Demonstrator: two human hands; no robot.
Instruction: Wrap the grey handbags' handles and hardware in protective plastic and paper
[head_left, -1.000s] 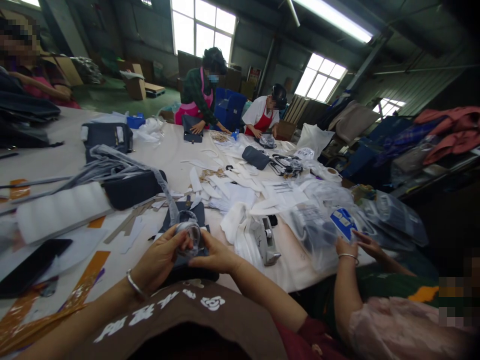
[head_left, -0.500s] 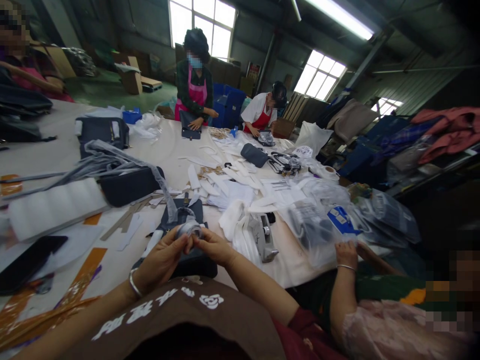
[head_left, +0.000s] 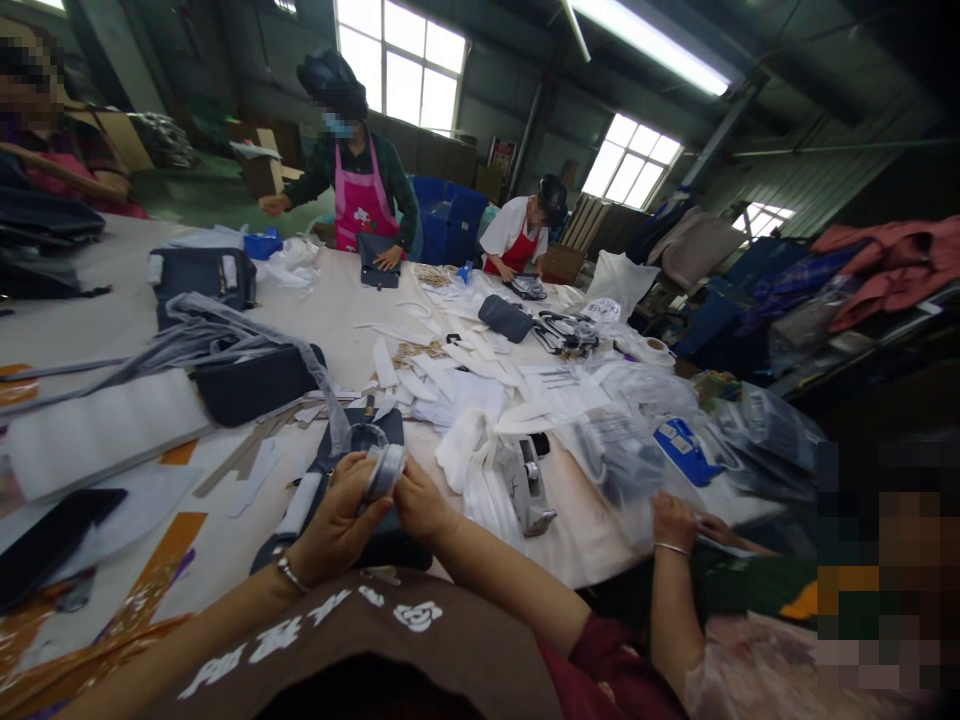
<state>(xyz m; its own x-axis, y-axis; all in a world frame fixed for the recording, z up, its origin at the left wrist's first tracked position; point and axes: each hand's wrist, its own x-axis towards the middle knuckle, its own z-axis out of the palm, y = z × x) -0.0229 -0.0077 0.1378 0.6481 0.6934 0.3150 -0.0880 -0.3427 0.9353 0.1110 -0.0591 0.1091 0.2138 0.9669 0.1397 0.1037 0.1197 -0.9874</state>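
A rolled-up coil of bag strap in clear plastic wrap [head_left: 385, 472] is between my two hands, above a dark navy bag [head_left: 324, 462] lying on the table. My left hand [head_left: 339, 520] grips the coil from the left, with thumb and fingers closed around it. On the other side, my right hand [head_left: 421, 502] pinches the coil's right edge; its fingertips are partly hidden. A loop of wrapped strap [head_left: 335, 400] rises behind the coil. One bag part has a white foam wrap [head_left: 301, 503] on it, left of my left hand.
A tape dispenser [head_left: 531, 488] stands right of my hands by white foam sheets. At left are a white foam roll [head_left: 105, 430], another dark bag [head_left: 259, 385] and a black phone-like slab [head_left: 56, 540]. A co-worker's hand [head_left: 673, 522] handles plastic bags at right. Co-workers stand across the table.
The coil has turned in my hands, so its broad outer side shows more. My right hand has shifted slightly to the right. A co-worker across the table has leaned left and stretched out an arm.
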